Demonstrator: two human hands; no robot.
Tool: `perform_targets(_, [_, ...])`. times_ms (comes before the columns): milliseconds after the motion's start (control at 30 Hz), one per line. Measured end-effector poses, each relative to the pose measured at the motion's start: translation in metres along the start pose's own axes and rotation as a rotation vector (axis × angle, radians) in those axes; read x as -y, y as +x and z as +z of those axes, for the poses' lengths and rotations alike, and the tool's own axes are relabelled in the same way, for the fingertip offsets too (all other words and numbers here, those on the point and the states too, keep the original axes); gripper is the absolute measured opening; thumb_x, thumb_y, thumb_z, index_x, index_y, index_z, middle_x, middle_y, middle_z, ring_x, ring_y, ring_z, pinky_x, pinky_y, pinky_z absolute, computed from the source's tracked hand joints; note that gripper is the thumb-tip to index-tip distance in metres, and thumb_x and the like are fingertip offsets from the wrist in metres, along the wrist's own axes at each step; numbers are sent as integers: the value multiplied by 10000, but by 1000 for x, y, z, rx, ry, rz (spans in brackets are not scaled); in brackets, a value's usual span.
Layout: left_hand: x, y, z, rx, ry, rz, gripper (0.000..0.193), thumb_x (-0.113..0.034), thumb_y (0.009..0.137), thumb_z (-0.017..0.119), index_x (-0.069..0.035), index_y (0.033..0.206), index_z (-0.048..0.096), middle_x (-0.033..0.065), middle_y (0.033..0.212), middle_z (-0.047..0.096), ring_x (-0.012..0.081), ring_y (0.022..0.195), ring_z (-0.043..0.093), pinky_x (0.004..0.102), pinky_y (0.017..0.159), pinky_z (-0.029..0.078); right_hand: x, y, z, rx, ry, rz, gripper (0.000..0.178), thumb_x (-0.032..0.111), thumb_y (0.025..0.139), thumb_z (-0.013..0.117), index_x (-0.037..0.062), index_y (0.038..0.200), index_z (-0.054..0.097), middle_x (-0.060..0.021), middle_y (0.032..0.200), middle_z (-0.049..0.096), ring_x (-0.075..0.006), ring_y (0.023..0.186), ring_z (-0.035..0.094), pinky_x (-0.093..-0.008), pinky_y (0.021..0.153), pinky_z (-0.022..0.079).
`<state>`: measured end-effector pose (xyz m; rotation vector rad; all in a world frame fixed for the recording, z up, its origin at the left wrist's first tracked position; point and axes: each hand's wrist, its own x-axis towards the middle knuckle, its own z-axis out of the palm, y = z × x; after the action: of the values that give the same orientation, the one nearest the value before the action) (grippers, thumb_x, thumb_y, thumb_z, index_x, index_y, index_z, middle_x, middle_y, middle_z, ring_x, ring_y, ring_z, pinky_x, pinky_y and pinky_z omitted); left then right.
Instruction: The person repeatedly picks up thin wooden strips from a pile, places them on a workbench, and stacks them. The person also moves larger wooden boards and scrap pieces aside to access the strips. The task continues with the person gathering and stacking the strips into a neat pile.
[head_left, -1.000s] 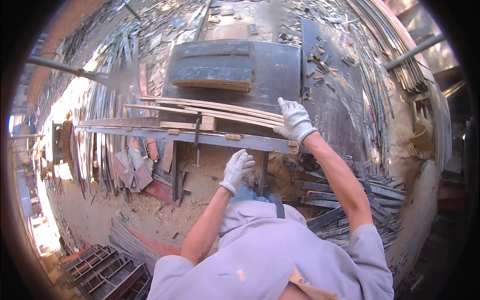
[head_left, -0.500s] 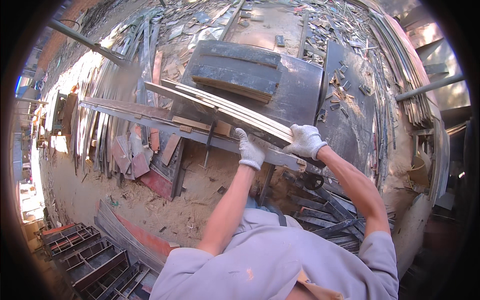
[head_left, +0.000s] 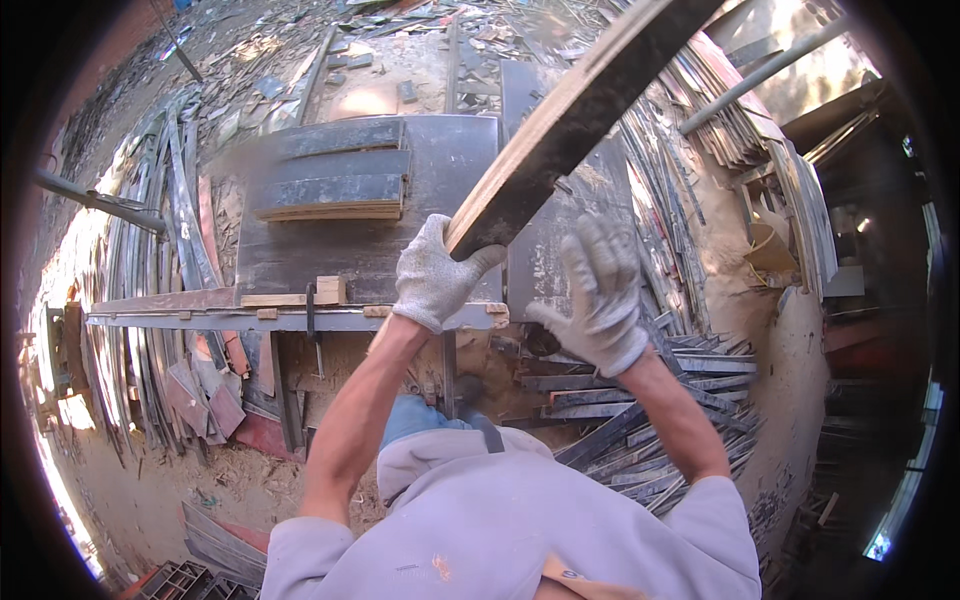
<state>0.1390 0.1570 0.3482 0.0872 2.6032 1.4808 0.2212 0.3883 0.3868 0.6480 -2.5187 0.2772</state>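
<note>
A stack of long plywood strips (head_left: 560, 150) with dark faces and pale edges slants up from the middle toward the upper right. My left hand (head_left: 440, 275), in a whitish knit glove, is closed around its near end. Its far end runs past the top of the picture. My right hand (head_left: 600, 300), gloved alike, is apart from the strips, fingers stretched out and holding nothing. Below the left hand runs a grey metal rail (head_left: 210, 320) along the front of a dark worktable (head_left: 450, 170). A dark clamp (head_left: 312, 320) stands on that rail beside a small wood block (head_left: 330, 290).
Another pile of dark plywood strips (head_left: 335, 190) lies on the worktable. Several loose dark strips (head_left: 640, 440) are heaped at the lower right. Long strips (head_left: 130, 270) lie on the left, and a metal pole (head_left: 765, 75) juts in at the upper right. Scraps cover the far ground.
The plywood stack has swung from leaning left to pointing up right. My left hand has taken its near end; my right hand has let go and opened. The view has turned right.
</note>
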Motion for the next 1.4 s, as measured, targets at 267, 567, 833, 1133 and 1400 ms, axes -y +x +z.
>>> perform_targets(267, [2,12,58,573,442,379,746,-602,730,852,43,1059,674,273,993,728,425,963,732,481,878,577,-156,-112,-19,392,-331,-102,584,26,863,600,3,1435,486,-233,1432,564,-417,1376,540,-566,1219,390])
perform_targets(567, [62,51,130,950,548,182,836,-689,704,826,-22,1195,714,227,1101,762,395,1065,734,484,921,573,-161,-200,49,717,-140,212,590,96,647,787,54,1201,585,-183,1098,646,-384,1059,638,-473,923,527])
perform_targets(833, [101,90,129,1029,484,17,808,-680,692,854,-51,1190,760,178,1145,780,352,1098,741,459,944,580,-177,-149,92,898,-43,211,556,188,646,833,70,1145,617,-178,1045,666,-381,1040,652,-482,893,542])
perform_targets(1133, [116,95,126,1048,452,-33,879,-682,672,856,-62,1284,739,175,1209,769,347,1138,728,442,982,566,-187,-132,113,1010,28,192,699,204,573,897,74,1198,612,-173,1092,659,-387,1074,637,-483,935,532])
perform_targets(1400, [143,84,121,787,472,110,732,-694,730,798,-113,1175,812,156,1243,701,343,1207,649,450,1024,532,-181,-150,146,1017,86,219,631,224,623,877,72,1181,623,-190,1120,666,-400,1090,641,-487,952,538])
